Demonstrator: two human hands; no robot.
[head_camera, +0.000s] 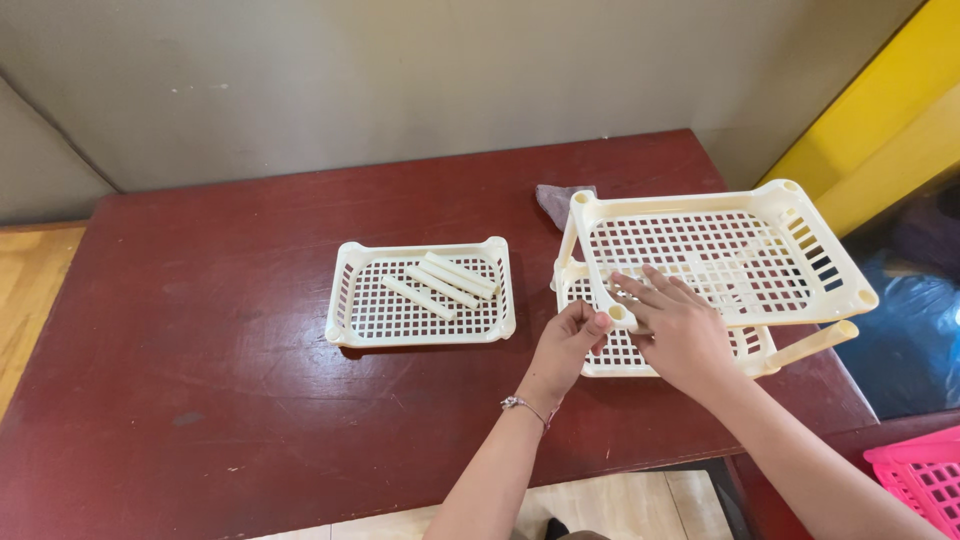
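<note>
On the dark red surface (200, 330), towards its middle, a cream lattice tray (350, 290) lies flat by itself with three loose cream tubes (440, 283) resting inside it, side by side and slanted. Just right of that tray, with a strip of bare wood between, my left hand (570, 345) comes up from the near edge, a thin bracelet (524, 405) at the wrist; its grip is narrow, fingers curled in against the near left corner of the stacked trays, pinching at the corner post there, though I cannot tell how much of the post is inside the fingers. Right beside it my right hand (680, 330) lies across the near rim of the upper tray (800, 205), fingers spread and flat on the lattice, the grip wide and closed on nothing. That upper tray sits tilted above the lower tray (625, 365), raised on posts, and one cream post (815, 343) sticks out sideways at the near right. Behind the stack a small grey cloth (556, 200) lies on the wood. At the far right, below the surface's edge, a pink basket (925, 480) shows its corner.
</note>
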